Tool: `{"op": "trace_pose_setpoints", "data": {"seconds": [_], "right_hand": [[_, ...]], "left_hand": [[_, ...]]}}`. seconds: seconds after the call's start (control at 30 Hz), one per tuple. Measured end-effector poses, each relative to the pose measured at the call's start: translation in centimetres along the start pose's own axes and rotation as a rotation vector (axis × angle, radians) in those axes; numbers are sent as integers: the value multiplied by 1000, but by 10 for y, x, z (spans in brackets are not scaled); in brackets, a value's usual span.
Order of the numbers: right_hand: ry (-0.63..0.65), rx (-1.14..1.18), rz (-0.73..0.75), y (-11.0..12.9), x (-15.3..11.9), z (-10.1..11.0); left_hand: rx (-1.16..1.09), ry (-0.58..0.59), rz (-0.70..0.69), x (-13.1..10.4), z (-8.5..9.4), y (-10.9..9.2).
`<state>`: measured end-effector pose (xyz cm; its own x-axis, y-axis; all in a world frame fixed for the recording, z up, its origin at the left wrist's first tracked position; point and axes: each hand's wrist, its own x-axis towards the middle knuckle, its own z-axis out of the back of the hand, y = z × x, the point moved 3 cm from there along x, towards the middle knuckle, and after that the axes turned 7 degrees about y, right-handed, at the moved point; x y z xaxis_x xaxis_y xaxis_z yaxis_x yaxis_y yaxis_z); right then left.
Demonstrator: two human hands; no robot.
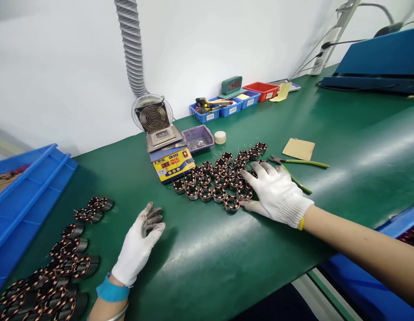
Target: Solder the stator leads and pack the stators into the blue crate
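The right hand [276, 192] lies flat, fingers spread wide, gripping nothing, fingertips touching the cluster of wound stator coils [220, 176] at its ten o'clock. Green-handled cutters [295, 167] sit just beside it at one o'clock. The left hand [138, 245] rests open on the green mat [343, 133], fingers loosely together, another group of coils [63, 258] well apart at nine o'clock.

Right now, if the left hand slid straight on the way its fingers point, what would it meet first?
The left hand points up and right over bare green mat. First in line looks like the yellow-fronted solder pot, or the nearest wound stator beside it; depth is unclear.
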<state>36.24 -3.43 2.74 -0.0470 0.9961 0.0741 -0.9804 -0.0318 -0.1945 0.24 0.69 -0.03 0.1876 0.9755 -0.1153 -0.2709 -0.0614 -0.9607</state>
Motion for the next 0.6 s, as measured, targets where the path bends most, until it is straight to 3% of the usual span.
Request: {"op": "trace_pose_setpoints", "data": {"seconds": [0.6], "right_hand": [[105,19,-64,-6,3,4]], "left_hand": [[39,11,44,-4,-3,-8]]}}
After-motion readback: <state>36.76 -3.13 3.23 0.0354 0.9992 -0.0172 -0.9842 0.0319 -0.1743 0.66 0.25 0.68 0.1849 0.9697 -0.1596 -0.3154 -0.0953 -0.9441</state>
